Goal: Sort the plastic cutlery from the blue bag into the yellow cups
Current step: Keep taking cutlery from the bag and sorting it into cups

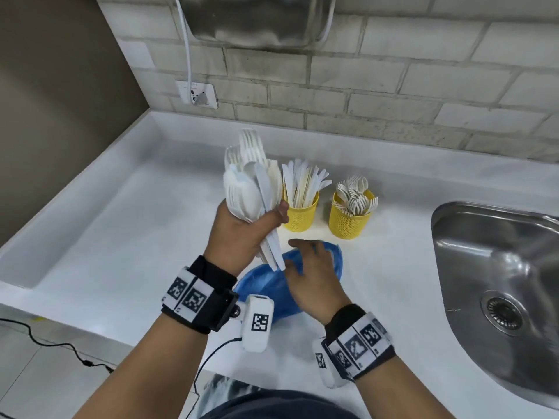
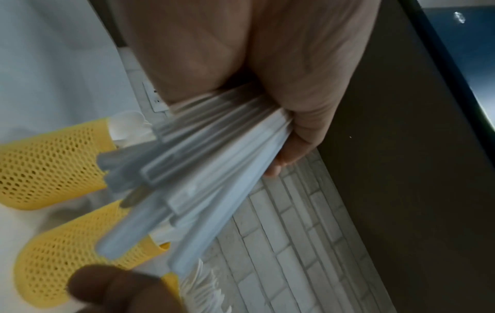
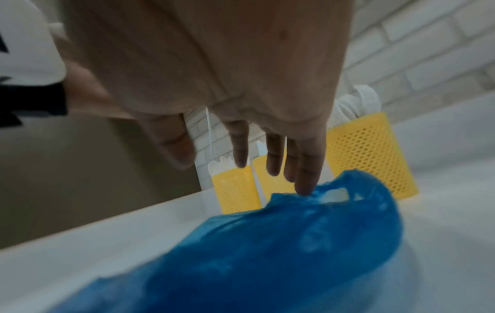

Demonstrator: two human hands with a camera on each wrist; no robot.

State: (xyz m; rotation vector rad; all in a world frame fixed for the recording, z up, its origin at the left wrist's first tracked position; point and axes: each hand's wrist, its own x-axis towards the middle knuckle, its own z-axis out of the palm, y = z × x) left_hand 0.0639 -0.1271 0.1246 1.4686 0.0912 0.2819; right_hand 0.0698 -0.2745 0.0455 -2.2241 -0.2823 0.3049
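My left hand (image 1: pixel 260 220) grips a thick bundle of white plastic cutlery (image 1: pixel 251 182), upright above the counter, heads up and handles (image 2: pixel 209 165) fanning below the fist. The blue bag (image 1: pixel 266 287) lies crumpled on the white counter under both hands. My right hand (image 1: pixel 302 261) hovers over it with straight fingers (image 3: pixel 305 180), one fingertip touching the bag's rim (image 3: pixel 335 186). Behind stand yellow mesh cups: one (image 1: pixel 301 214) holds knives, another (image 1: pixel 351 220) holds forks and spoons. The right wrist view shows a third cup (image 3: pixel 235 188) at the left, hidden in the head view.
A steel sink (image 1: pixel 499 282) is set into the counter at the right. The brick wall carries a socket (image 1: pixel 198 93) with a white cable and a metal dispenser (image 1: pixel 257 16). The counter's left side dips into a shallow tray (image 1: pixel 90 213).
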